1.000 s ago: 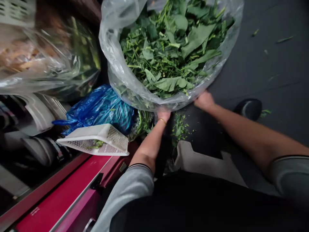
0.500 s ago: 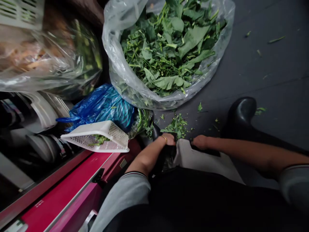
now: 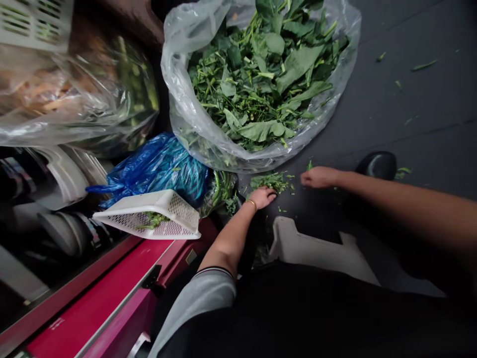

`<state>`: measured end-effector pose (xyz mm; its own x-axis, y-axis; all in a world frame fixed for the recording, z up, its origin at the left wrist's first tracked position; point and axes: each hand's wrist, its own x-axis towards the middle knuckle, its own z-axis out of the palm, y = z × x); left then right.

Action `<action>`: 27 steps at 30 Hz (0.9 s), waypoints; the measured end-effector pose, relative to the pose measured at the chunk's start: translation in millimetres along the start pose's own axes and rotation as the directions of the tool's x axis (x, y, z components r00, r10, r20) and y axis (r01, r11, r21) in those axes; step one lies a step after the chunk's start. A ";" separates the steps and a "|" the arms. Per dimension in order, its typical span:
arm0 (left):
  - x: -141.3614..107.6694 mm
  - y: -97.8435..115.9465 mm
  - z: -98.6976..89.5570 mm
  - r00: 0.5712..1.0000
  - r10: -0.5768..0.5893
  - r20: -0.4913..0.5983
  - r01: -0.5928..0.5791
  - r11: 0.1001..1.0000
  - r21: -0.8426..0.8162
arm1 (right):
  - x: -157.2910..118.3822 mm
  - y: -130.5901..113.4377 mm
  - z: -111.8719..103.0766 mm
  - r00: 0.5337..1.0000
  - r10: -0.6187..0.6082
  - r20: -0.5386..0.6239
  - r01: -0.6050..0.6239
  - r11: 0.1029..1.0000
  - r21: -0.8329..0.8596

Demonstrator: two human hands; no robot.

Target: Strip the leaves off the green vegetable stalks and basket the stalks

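My left hand (image 3: pixel 264 197), with a gold bracelet at the wrist, lies palm down with fingers extended at the near edge of a small pile of chopped green leaves and stems (image 3: pixel 272 181) on the dark floor. To the right of the pile, my right hand (image 3: pixel 318 177) is closed, its fingers curled downward close to the floor. What it holds, if anything, is hidden. A leaf scrap (image 3: pixel 309 164) shows just beyond its knuckles. Ahead stands a large clear plastic bag (image 3: pixel 238 161) full of cut leafy greens (image 3: pixel 268 74).
A white stool (image 3: pixel 316 248) is in front of my body. On the left are a tilted white mesh basket (image 3: pixel 126 204) with some greens, a blue plastic bag (image 3: pixel 160 164) and a clear bag of produce (image 3: pixel 74 99). A black boot (image 3: pixel 378 165) is at right.
Both hands have left the stool's edge and moved forward to the floor. My left hand is now at the leaf pile; my right hand has moved up beside it. The stool sits in the same place.
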<state>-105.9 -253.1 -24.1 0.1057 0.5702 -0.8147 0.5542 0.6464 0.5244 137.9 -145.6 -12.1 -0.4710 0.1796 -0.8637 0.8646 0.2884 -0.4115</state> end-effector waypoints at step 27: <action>-60.7 109.7 11.4 0.968 0.177 -0.177 -0.189 0.981 -0.050 | -79.3 -99.4 1.4 0.972 -0.099 -0.215 0.098 0.995 -0.015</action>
<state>-42.1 -222.6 80.1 0.0545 0.7563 -0.6520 0.4821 0.5519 0.6805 89.6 -189.7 96.9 -0.5810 0.3482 -0.7357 0.8114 0.3188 -0.4899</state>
